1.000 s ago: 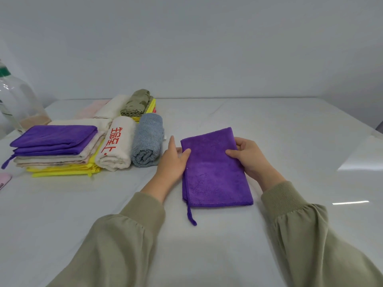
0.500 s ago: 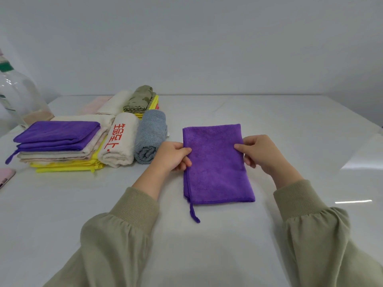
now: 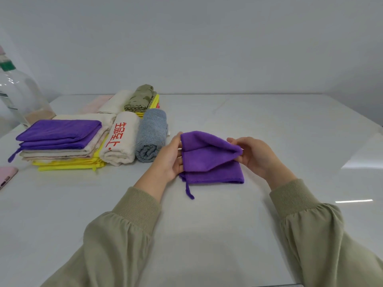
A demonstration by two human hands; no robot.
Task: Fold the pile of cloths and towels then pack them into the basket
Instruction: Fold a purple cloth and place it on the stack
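A purple cloth [image 3: 211,162] lies in the middle of the white table [image 3: 207,235]. Its far half is lifted and curls toward me over the near half. My left hand [image 3: 169,160] pinches the cloth's left far corner. My right hand [image 3: 253,156] pinches the right far corner. A purple loop hangs from the cloth's near left corner. To the left stands a stack of folded cloths [image 3: 62,146] with a purple one on top, a rolled cream towel with red writing [image 3: 121,139] and a rolled grey towel [image 3: 151,134]. No basket is in view.
More folded cloths [image 3: 141,98], olive, cream, yellow and pink, sit behind the rolls. A clear plastic bottle [image 3: 18,96] stands at the far left. A pink phone [image 3: 7,176] lies at the left edge.
Both hands have lifted the purple cloth's far edge off the table and brought it toward me, so the flat cloth is now half folded over.
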